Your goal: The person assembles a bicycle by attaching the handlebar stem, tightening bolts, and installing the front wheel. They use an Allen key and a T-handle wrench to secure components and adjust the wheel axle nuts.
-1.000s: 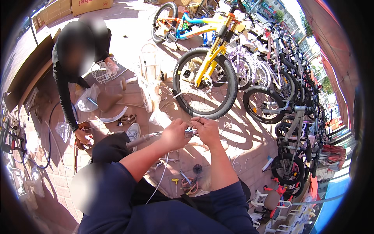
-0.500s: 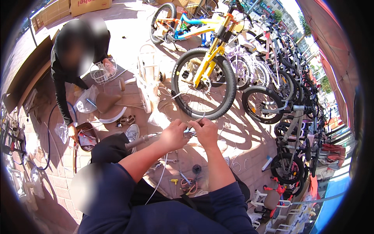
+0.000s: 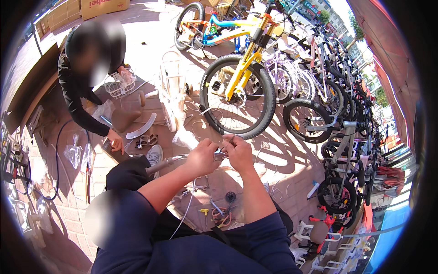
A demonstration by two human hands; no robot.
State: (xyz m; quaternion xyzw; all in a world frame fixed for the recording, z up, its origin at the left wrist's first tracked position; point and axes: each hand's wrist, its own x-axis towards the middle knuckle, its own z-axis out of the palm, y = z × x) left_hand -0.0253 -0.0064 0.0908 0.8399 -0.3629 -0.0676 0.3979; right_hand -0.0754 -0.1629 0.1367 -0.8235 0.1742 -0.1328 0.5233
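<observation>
My left hand (image 3: 203, 157) is closed with bent fingers at the end of a grey handlebar (image 3: 166, 163). Just to its right, my right hand (image 3: 238, 153) is pinched, thumb against fingers. Between them shows a small silver metal part (image 3: 221, 155), which the left fingers seem to grip. What the right fingertips hold is too small to name; a thin dark bit shows above them. Below my hands a white cable (image 3: 187, 208) hangs down toward my lap. The handlebar lies over my left knee, near my shoe (image 3: 155, 154).
Tools lie on the paving below my hands: a yellow-handled hex key (image 3: 205, 213) and orange-handled pliers (image 3: 222, 218). Ahead stands a yellow-forked bicycle (image 3: 242, 80); rows of bicycles (image 3: 340, 102) line the right. At left a co-worker (image 3: 80, 98) bends over pedals (image 3: 147, 141) and a white basket (image 3: 119, 86).
My right hand has shifted slightly, its fingers more curled; my left stays at the same spot. The co-worker's lower hand has moved right, toward my knee, and the dark open pouch beneath it is no longer visible.
</observation>
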